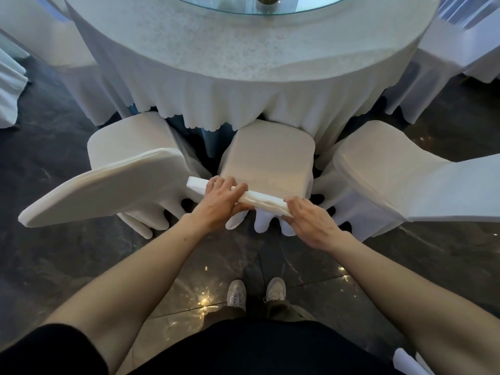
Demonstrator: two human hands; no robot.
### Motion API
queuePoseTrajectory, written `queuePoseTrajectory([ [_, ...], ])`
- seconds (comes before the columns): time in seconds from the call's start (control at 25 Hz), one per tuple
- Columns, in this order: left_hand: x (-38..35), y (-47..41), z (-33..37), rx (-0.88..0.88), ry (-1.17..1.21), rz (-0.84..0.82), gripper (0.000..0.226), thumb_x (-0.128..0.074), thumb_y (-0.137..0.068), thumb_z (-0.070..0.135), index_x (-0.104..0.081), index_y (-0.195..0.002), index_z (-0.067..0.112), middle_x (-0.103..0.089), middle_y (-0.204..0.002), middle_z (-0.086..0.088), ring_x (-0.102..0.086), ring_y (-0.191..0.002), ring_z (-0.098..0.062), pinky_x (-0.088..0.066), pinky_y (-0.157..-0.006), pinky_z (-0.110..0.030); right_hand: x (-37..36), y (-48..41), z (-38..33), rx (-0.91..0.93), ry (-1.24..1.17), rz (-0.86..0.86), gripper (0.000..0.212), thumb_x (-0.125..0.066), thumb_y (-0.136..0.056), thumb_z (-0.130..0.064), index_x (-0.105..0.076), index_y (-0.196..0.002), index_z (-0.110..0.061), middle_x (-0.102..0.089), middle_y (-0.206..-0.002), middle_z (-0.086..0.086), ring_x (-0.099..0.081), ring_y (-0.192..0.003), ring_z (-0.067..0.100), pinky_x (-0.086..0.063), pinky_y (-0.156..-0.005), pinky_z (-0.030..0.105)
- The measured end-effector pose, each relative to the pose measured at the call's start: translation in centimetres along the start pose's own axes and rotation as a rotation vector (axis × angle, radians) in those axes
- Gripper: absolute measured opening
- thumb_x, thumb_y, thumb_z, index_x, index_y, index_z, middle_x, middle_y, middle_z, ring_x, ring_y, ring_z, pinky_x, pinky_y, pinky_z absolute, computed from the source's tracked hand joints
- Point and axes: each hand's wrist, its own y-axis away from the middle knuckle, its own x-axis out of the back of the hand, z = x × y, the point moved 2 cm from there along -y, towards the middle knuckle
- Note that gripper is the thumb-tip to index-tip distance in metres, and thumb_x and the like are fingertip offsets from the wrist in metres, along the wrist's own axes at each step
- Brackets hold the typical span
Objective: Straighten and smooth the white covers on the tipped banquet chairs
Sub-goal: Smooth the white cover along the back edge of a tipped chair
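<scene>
Three white-covered banquet chairs stand at a round table. The middle chair (270, 155) is right in front of me, its seat facing up. Both my hands grip the top edge of its covered backrest (265, 200). My left hand (220, 197) is closed over the left part of that edge, and my right hand (308, 220) pinches the cloth at the right end. The cover is bunched and creased between them. The left chair (108, 180) and the right chair (405, 180) lean towards me, backrests spread outward.
A round table (243, 50) with a white scalloped cloth and a glass turntable (270, 6) is just behind the chairs. More covered chairs stand at far left (10, 77) and far right (460, 44). The floor (67, 253) is dark glossy stone. My shoes (255, 292) are below.
</scene>
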Motion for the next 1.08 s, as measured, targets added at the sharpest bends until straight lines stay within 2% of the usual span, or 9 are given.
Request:
queuePoseTrajectory([
  [0.16, 1.2, -4.6, -1.4, -0.003, -0.005, -0.049, 0.044, -0.045, -0.093, 0.054, -0.049, -0.118, 0.018, -0.048, -0.107, -0.01, -0.044, -0.101, -0.031, -0.028, -0.104, -0.046, 1.0, -3.9, 2.1, -0.096, -0.033, -0.022, 0.034, -0.041, -0.097, -0.042, -0.043, -0.114, -0.013, -0.054, -0.103, 0.009, -0.05, -0.081, 0.028, -0.034, -0.061, 0.038],
  [0.32, 2.1, -7.0, -2.8, 0.013, -0.047, -0.098, 0.045, -0.04, -0.094, 0.056, -0.045, -0.118, 0.019, -0.046, -0.107, -0.008, -0.044, -0.1, -0.03, -0.029, -0.103, -0.045, 1.3, -6.5, 2.8, -0.169, -0.044, -0.091, 0.035, -0.034, -0.097, -0.046, -0.039, -0.115, -0.016, -0.054, -0.107, 0.01, -0.048, -0.085, 0.029, -0.034, -0.066, 0.038],
  [0.48, 2.1, -7.2, -3.1, 0.013, -0.051, -0.1, 0.043, -0.039, -0.094, 0.056, -0.044, -0.117, 0.02, -0.046, -0.106, -0.007, -0.044, -0.098, -0.028, -0.031, -0.101, -0.043, 1.1, -6.9, 2.8, -0.196, -0.039, -0.074, 0.029, -0.036, -0.097, -0.045, -0.036, -0.112, -0.019, -0.053, -0.103, 0.009, -0.04, -0.078, 0.023, -0.03, -0.065, 0.037],
  [0.64, 2.3, -6.8, -3.0, 0.013, -0.047, -0.113, 0.048, -0.036, -0.093, 0.059, -0.043, -0.122, 0.021, -0.047, -0.11, -0.007, -0.045, -0.104, -0.028, -0.028, -0.106, -0.046, 1.0, -6.9, 2.7, -0.21, -0.042, -0.112, 0.035, -0.037, -0.098, -0.046, -0.039, -0.117, -0.018, -0.054, -0.108, 0.011, -0.048, -0.085, 0.026, -0.037, -0.07, 0.039],
  [0.76, 2.8, -6.1, -2.4, 0.014, 0.005, -0.113, 0.057, -0.032, -0.092, 0.063, -0.04, -0.131, 0.023, -0.048, -0.123, -0.008, -0.043, -0.118, -0.028, -0.023, -0.111, -0.051, 1.7, -6.8, 2.4, -0.201, -0.056, -0.141, 0.041, -0.038, -0.098, -0.047, -0.039, -0.125, -0.016, -0.055, -0.115, 0.011, -0.053, -0.095, 0.03, -0.044, -0.081, 0.043],
  [0.88, 2.9, -4.9, -0.9, -0.014, 0.067, -0.037, 0.06, -0.032, -0.093, 0.063, -0.036, -0.138, 0.025, -0.044, -0.138, -0.01, -0.038, -0.129, -0.028, -0.023, -0.113, -0.051, 3.0, -5.4, 1.8, -0.183, -0.113, -0.062, 0.048, -0.037, -0.098, -0.048, -0.037, -0.134, -0.016, -0.054, -0.124, 0.011, -0.053, -0.104, 0.029, -0.043, -0.084, 0.039],
  [0.96, 2.8, -4.1, 0.5, -0.04, 0.062, 0.042, 0.058, -0.031, -0.094, 0.059, -0.039, -0.138, 0.022, -0.043, -0.14, -0.011, -0.039, -0.128, -0.029, -0.026, -0.112, -0.049, 3.8, -3.9, 1.3, -0.185, -0.116, 0.04, 0.052, -0.037, -0.098, -0.049, -0.032, -0.138, -0.017, -0.052, -0.128, 0.012, -0.054, -0.107, 0.028, -0.046, -0.086, 0.041],
  [1.08, 2.9, -3.7, 3.5, -0.091, 0.049, 0.109, 0.055, -0.031, -0.095, 0.055, -0.042, -0.136, 0.02, -0.044, -0.14, -0.012, -0.04, -0.128, -0.03, -0.025, -0.113, -0.052, 5.1, -1.2, 1.2, -0.182, -0.089, 0.175, 0.051, -0.042, -0.097, -0.043, -0.034, -0.138, -0.014, -0.049, -0.134, 0.014, -0.054, -0.112, 0.031, -0.045, -0.093, 0.044],
])
